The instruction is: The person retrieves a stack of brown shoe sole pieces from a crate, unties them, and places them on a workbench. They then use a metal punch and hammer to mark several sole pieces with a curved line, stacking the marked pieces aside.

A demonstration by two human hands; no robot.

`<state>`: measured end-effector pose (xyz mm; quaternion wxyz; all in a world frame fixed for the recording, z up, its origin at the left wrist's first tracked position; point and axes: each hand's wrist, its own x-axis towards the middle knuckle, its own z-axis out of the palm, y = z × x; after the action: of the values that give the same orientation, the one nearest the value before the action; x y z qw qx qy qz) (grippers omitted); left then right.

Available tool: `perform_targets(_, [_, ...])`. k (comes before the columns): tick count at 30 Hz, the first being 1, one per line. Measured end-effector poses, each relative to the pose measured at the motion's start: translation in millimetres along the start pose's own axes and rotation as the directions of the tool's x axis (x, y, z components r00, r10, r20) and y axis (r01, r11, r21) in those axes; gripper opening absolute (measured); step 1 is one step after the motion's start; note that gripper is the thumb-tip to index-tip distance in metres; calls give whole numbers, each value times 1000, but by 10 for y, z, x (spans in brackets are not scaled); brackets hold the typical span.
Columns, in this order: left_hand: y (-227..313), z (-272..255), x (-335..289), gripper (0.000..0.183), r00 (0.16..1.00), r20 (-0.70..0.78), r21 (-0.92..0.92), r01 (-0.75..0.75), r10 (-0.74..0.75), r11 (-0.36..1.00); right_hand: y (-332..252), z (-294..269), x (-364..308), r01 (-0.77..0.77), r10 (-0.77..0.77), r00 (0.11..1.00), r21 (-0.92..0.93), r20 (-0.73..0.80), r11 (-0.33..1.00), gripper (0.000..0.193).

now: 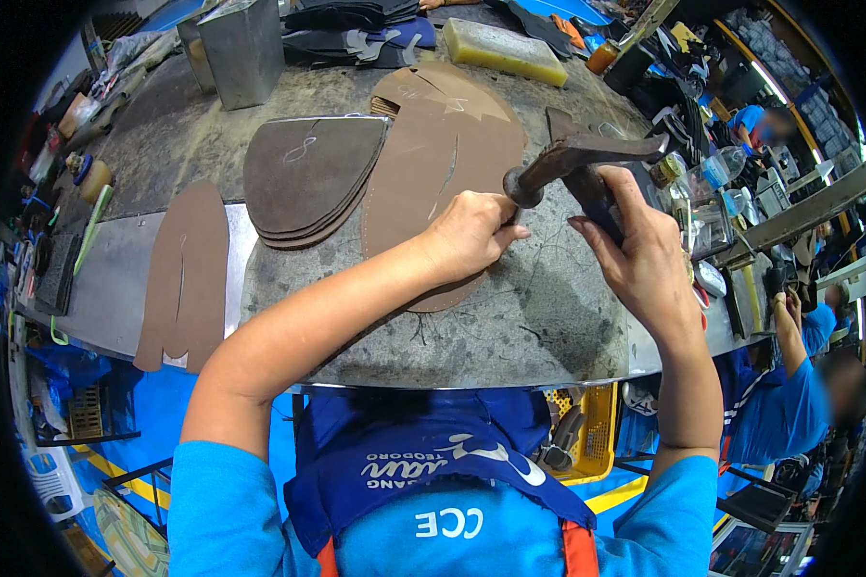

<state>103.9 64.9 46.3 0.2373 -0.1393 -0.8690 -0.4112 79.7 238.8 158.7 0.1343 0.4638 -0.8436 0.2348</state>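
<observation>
My right hand (640, 245) is closed round the dark handle of a cobbler's hammer (587, 154), raised above the worktable. Its metal head has a round face towards my left hand and a long curved end pointing right. My left hand (471, 236) is curled at the right edge of a large brown leather piece (414, 183), thumb pointing towards the hammer. What its fingers pinch is hidden. The leather piece has a long slit and stitch holes along its rim, and lies over other cut pieces. Left of it sits a stack of dark brown rounded leather pieces (303, 173).
A long slit leather piece (185, 279) lies at the table's left, overhanging the front edge. Metal tins (245, 58), dark leather pieces (351, 43) and a yellowish block (505, 53) stand at the back. Jars and tools crowd the right; a co-worker (789, 394) is there. A yellow crate (597, 433) sits below.
</observation>
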Motion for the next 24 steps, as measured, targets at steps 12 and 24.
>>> perform_targets(12, [-15,-16,-87,16,1000,8,-40,-14,15,999,4,23,-27,-84,84,993,-9,85,996,42])
perform_targets(24, [2,-43,-128,17,1000,19,-31,-24,24,999,-77,14,-42,-65,67,993,-22,98,998,39])
